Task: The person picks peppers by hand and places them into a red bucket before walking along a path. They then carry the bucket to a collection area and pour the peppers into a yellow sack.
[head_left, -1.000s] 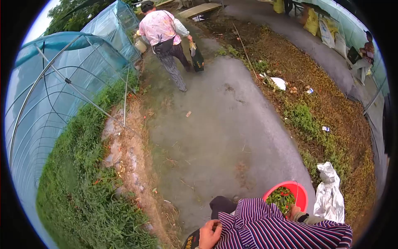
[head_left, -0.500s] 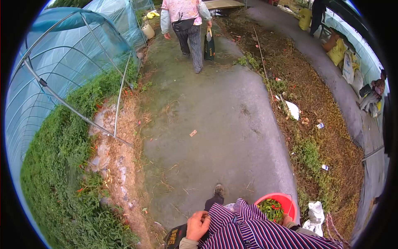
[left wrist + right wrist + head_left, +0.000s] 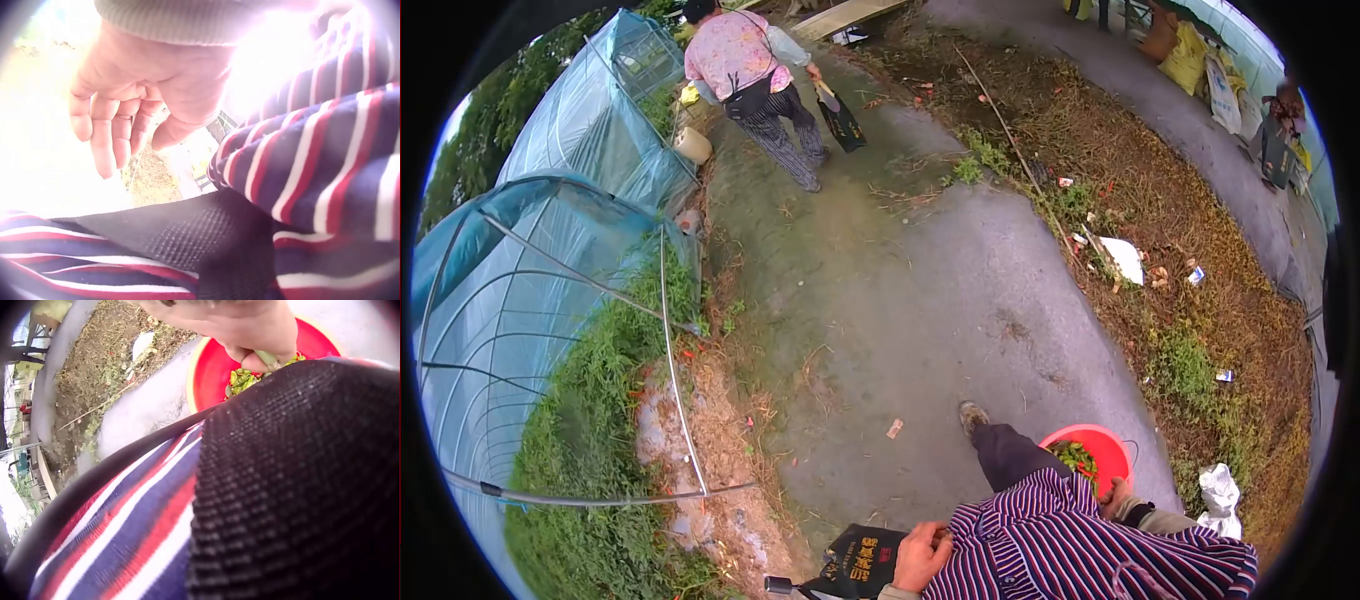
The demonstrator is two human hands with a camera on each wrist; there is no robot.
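Note:
My right hand grips the near rim of a red basin that holds green and red peppers. In the right wrist view the fingers curl over the basin's edge into the peppers. My left hand hangs at my hip beside a black bag with yellow lettering. Seen from the left wrist, that hand has loosely curled fingers with nothing in them. My striped shirt hides both forearms. One shoe is stepped forward on the path.
A concrete path runs ahead. A person in a pink shirt walks away on it, carrying a dark bag. Plastic tunnel greenhouses line the left. The right has dry weedy ground with litter and a white sack.
The view has swung as I walk. My leg has stepped forward into view and the person ahead has shifted towards the upper left. Both hands hold as before.

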